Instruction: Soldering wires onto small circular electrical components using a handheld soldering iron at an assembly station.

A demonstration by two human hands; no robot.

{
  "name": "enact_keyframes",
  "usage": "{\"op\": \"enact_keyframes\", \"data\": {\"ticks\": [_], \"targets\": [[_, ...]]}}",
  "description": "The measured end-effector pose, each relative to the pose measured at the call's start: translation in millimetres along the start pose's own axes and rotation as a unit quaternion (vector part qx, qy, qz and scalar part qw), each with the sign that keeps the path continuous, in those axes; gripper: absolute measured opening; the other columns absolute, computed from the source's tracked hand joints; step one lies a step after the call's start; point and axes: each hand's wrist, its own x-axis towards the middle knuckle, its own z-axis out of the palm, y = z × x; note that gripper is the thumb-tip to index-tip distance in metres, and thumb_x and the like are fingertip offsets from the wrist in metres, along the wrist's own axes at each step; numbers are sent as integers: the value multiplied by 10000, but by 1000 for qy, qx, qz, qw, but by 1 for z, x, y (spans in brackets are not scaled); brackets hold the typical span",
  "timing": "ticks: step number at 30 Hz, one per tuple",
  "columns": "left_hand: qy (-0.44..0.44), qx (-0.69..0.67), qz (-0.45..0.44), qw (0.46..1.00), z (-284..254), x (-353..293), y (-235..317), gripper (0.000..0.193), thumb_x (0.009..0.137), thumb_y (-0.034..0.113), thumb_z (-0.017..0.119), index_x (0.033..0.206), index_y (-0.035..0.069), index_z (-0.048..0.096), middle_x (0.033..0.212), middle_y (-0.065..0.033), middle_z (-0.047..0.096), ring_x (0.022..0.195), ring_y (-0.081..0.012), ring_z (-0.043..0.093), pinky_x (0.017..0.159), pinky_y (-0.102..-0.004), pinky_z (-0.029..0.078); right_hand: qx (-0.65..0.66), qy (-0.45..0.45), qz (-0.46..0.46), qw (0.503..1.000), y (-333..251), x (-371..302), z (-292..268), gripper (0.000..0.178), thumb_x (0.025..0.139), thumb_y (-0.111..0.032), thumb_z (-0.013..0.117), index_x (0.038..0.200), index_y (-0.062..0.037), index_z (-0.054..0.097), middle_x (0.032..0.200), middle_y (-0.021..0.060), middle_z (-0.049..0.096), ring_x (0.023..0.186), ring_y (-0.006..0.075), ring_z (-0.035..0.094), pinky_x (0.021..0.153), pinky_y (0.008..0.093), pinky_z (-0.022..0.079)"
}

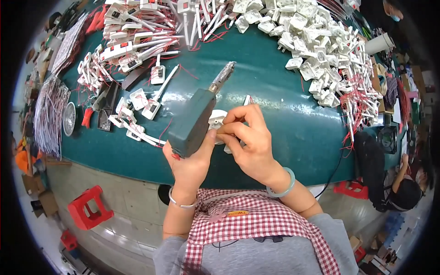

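The left hand (189, 167) is closed about the near end of a dark green tool (193, 121), whose metal tip (223, 77) points away from the person and slightly to the right; the tip stands clear of the white housing. The grip is mostly hidden behind the tool body. The right hand (253, 146) is held narrow, fingers bent and drawn together at the edge of a small white housing (217, 118); whether they pinch the housing itself or a small part on it cannot be told. The housing is located between the two hands, just right of the tool body, with the left thumb close to the right fingertips. A white stem (247, 99) shows just beyond the right hand. The work is over a green table (307, 142). To the left of the tool lie several loose white units (150, 109) with stems and red wires. Further left are a dark tray (104, 121) holding small parts, a metal bowl (69, 119) and a large bundle of thin wires (49, 114). A heap of white units with red wires (137, 48) occupies the far left; a heap of open white housings (316, 55) occupies the far right. A red stool (90, 207) stands on the floor at left. Another person (403, 195) is at the right side.
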Motion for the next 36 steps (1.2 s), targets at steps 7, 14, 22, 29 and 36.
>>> {"op": "enact_keyframes", "data": {"ticks": [7, 14, 22, 29, 36], "targets": [[30, -33, 34, 998, 5, 3, -2, 293, 758, 1, 824, 1004, 9, 666, 985, -45, 686, 819, -89, 630, 734, -232, 481, 102, -33, 149, 983, -8, -5, -1, 101, 771, 58, 708, 825, 21, 632, 1003, 104, 555, 900, 228, 551, 713, 329, 477], [15, 7, 69, 997, 0, 3, -2, 390, 789, -57, 757, 1161, -42, 639, 1074, -103, 698, 894, -135, 669, 782, -259, 545, 69, -36, 125, 989, -2, -3, 0, 101, 784, 56, 693, 838, 25, 613, 1012, 118, 544, 872, 224, 580, 662, 316, 510], [46, 48, -41, 997, -42, -42, 19, 406, 839, -66, 718, 1227, -41, 602, 1116, -116, 661, 830, -135, 652, 658, -250, 570, 4, -12, 105, 994, -3, 2, 4, 128, 749, 78, 683, 813, 30, 583, 961, 125, 553, 809, 259, 602, 656, 343, 517], [34, 177, -18, 983, -64, -81, 33, 167, 798, 42, 769, 940, -10, 699, 826, -112, 670, 664, -222, 656, 587, -319, 503, -13, -13, 98, 995, -3, 3, 7, 141, 727, 95, 675, 774, 21, 564, 946, 123, 549, 798, 281, 601, 643, 368, 500], [-5, 215, 14, 977, -69, -94, 38, 191, 791, 24, 758, 961, -30, 690, 875, -133, 670, 672, -249, 659, 587, -328, 504, -29, -10, 96, 995, -4, 2, 8, 127, 728, 81, 675, 763, 21, 569, 940, 117, 545, 801, 278, 597, 636, 379, 495]]}}
